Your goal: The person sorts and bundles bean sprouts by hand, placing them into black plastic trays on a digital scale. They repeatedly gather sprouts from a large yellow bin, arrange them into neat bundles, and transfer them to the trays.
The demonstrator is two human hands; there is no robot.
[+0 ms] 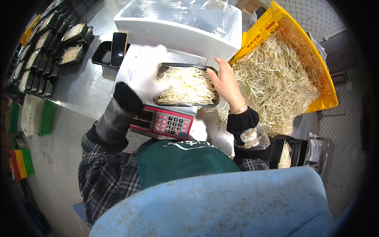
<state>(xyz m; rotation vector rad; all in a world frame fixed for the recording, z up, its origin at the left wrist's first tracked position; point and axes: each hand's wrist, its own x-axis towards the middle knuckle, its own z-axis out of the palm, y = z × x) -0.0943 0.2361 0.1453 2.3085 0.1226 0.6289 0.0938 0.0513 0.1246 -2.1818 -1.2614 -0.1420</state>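
A black plastic tray [158, 102] full of bean sprouts [186, 84] sits on the metal platform [194, 59] of a red digital scale [189, 124]. My left hand [148, 78], in a white glove, is at the tray's left end and blurred by motion; its fingers are unclear, so whether it grips the rim cannot be told. Bare, with a bracelet on the wrist, my right hand [226, 83] is at the tray's right end. Its thumb and fingers are apart by the rim, with nothing held between them.
A yellow crate [260, 34] lies tipped at the right, bean sprouts [275, 80] spilling out. Behind the scale stands a white foam box [177, 32] holding clear film. A phone [119, 49] leans on a black tray [100, 54]. Filled trays [71, 53] are stacked left; black trays [278, 151] sit by my right elbow.
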